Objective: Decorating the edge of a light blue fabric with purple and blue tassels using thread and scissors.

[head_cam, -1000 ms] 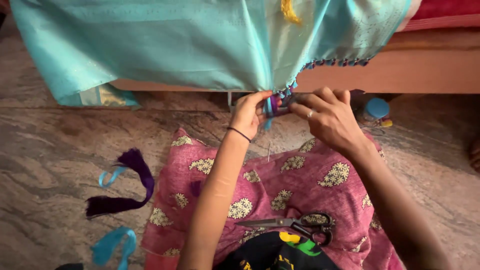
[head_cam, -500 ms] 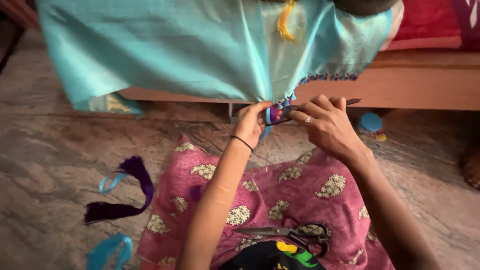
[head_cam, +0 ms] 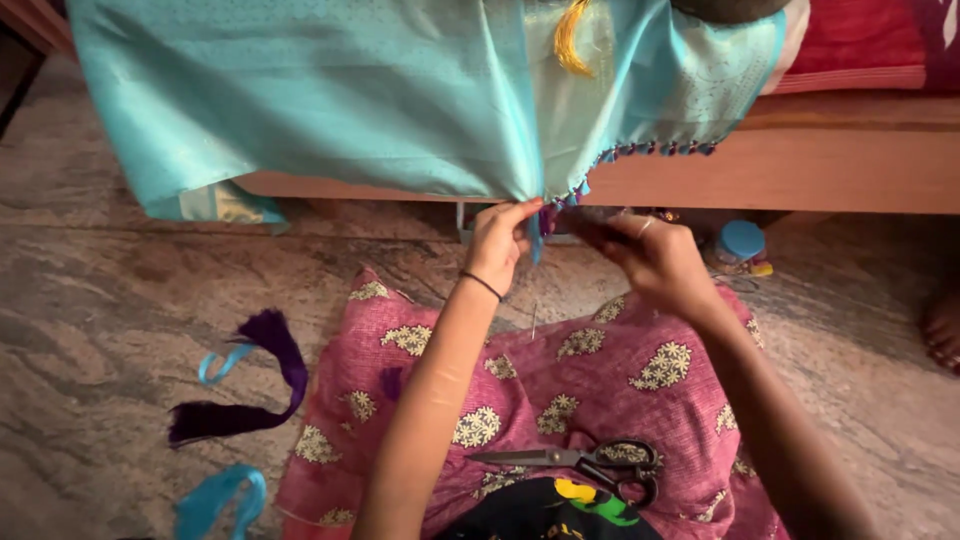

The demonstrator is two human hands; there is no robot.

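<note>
turquoise cloth (head_cam: pixel 330 100) pinched by left hand (head_cam: pixel 497 243); scissors (head_cam: pixel 585 462) on lap.

Mottled grey-brown stone floor (head_cam: pixel 90 300), evenly lit. Wooden bed frame (head_cam: pixel 830 170) runs across 12 to 2 o'clock. Red bedding (head_cam: pixel 860 40) on top at 1 o'clock. Dark gap beneath frame.

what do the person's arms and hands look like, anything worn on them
Both forearms are bare, with no sleeves in view. The left hand has a thin dark band around its wrist. The right hand wears a pale ring on one finger. No gloves or watch show.
</note>
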